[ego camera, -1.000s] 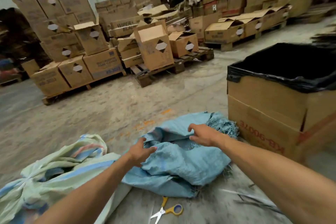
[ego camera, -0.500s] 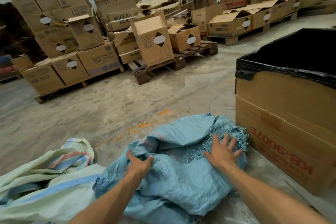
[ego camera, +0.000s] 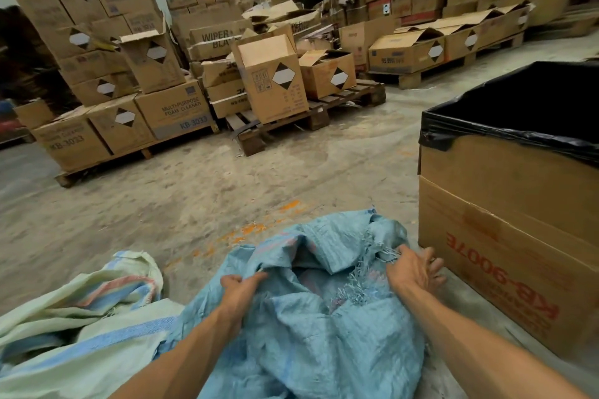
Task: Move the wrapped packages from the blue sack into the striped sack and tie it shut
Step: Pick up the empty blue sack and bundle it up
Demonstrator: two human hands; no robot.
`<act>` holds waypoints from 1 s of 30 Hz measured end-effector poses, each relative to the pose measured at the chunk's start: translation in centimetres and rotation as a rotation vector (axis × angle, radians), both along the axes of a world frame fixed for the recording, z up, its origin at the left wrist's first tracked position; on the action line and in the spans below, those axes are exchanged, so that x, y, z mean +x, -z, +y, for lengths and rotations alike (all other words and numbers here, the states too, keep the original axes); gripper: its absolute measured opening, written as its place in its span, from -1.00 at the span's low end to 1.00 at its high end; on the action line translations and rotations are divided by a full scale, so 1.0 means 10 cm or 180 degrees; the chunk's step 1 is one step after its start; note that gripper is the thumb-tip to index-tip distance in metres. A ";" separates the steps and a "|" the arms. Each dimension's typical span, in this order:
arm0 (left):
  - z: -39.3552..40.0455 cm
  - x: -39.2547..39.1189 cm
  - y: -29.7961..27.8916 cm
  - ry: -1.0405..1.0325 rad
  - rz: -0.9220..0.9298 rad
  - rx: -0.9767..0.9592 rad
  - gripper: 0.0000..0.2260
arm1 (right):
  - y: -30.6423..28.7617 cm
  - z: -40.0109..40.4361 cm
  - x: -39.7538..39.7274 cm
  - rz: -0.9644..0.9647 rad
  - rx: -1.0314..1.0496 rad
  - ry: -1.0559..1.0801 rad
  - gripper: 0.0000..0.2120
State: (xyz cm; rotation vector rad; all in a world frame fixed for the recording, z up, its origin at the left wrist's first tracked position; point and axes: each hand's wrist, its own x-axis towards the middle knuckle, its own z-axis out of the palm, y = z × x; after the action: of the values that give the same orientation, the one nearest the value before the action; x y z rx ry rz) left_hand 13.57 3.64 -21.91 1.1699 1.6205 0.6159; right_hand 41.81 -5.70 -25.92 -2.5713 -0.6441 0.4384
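The blue woven sack (ego camera: 317, 327) lies crumpled on the concrete floor in front of me, its frayed mouth facing away and slightly parted. My left hand (ego camera: 241, 293) grips the left edge of the sack's mouth. My right hand (ego camera: 413, 272) holds the frayed right edge of the mouth, close to the cardboard box. The pale green sack with blue and pink stripes (ego camera: 84, 317) lies flat at the lower left, touching the blue sack. The dark opening shows no wrapped packages.
A large cardboard box lined with a black plastic bag (ego camera: 505, 204) stands right beside my right hand. Pallets stacked with cardboard boxes (ego camera: 272, 84) fill the background. Bare dusty concrete floor (ego camera: 194, 204) with orange marks lies beyond the sacks.
My right hand went from lying flat on the blue sack to holding its frayed right edge. My left hand shifted to the left rim, and the mouth has parted. The view moved closer.
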 end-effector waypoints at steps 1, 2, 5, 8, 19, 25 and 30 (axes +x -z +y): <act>0.00 -0.01 -0.04 -0.0026 -0.0268 -0.0083 -0.42 | -0.04 -0.01 -0.01 0.0044 0.0148 0.0035 -0.79; -0.06 0.00 -0.12 0.0031 -0.0603 -0.0228 -0.36 | -0.07 0.00 0.00 0.0175 0.0346 0.0043 -0.79; -0.13 0.01 -0.28 0.0375 -0.1432 -0.0622 -0.42 | -0.21 -0.03 -0.04 0.1000 0.1167 -0.0180 -0.77; -0.19 -0.01 -0.43 0.0410 -0.1551 -0.0842 -0.37 | -0.45 -0.05 -0.14 0.1762 0.1775 -0.0385 -0.57; -0.47 -0.06 -1.24 0.0371 -0.2005 -0.0366 -0.56 | -1.34 -0.20 -0.35 0.3535 0.1556 -0.1141 -0.75; -0.60 -0.33 -1.75 0.0505 -0.0702 0.0894 -0.81 | -1.61 -0.28 -0.37 0.1599 0.1312 -0.1247 -0.63; -0.68 -0.72 -2.13 0.0278 0.1862 0.2732 -0.77 | -1.89 -0.37 -0.43 -0.1155 0.1134 -0.1400 -0.65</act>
State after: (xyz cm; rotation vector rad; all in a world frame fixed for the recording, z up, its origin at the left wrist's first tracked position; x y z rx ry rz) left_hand 6.41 -3.21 -0.59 2.1933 1.8072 1.0283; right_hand 37.48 -9.45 -6.97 -2.1733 -1.2997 -0.0215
